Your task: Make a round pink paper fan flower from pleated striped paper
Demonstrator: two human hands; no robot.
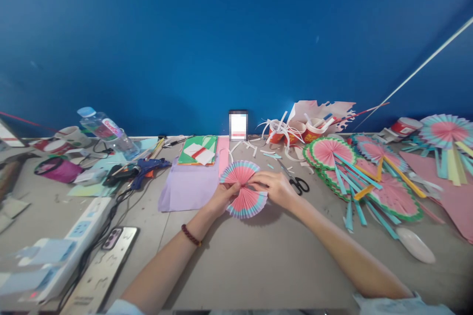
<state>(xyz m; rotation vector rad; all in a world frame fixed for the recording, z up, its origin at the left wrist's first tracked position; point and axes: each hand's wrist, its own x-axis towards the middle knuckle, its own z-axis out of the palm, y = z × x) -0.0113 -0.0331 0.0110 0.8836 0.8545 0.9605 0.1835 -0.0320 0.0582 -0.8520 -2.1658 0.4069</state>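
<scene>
A pleated pink paper fan with a pale blue rim lies at the middle of the grey table, spread into an upper and a lower half. My left hand pinches its left side near the centre; a dark red bead bracelet is on that wrist. My right hand grips the fan's right side at the centre. Both hands press the folds together where the halves meet.
Black-handled scissors lie just right of my right hand. Several finished fans with sticks are piled at the right. A lilac sheet, coloured paper, a glue gun, a water bottle and a phone sit left.
</scene>
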